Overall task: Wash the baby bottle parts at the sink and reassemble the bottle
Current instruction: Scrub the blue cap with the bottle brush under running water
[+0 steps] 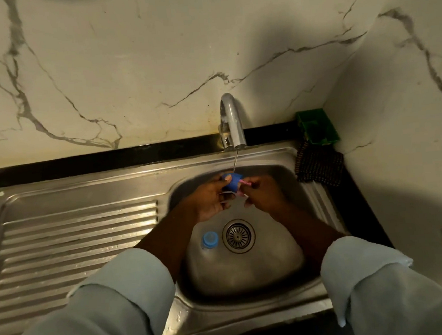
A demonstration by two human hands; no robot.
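Marble walls stand behind a steel sink (307, 191) in the middle of the frame. Left hand (212, 199) grips a blue bottle part (232, 180) under the tap (232, 121) water, so it gets rinsed. Right hand (263, 194) pinches a pink brush (243, 183) to scrub it

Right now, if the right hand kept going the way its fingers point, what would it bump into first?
The right hand points left, toward the blue bottle part held by the left hand under the tap's stream. It would likely meet that blue part first, then the left hand's fingers. Depth is hard to judge from this one view.
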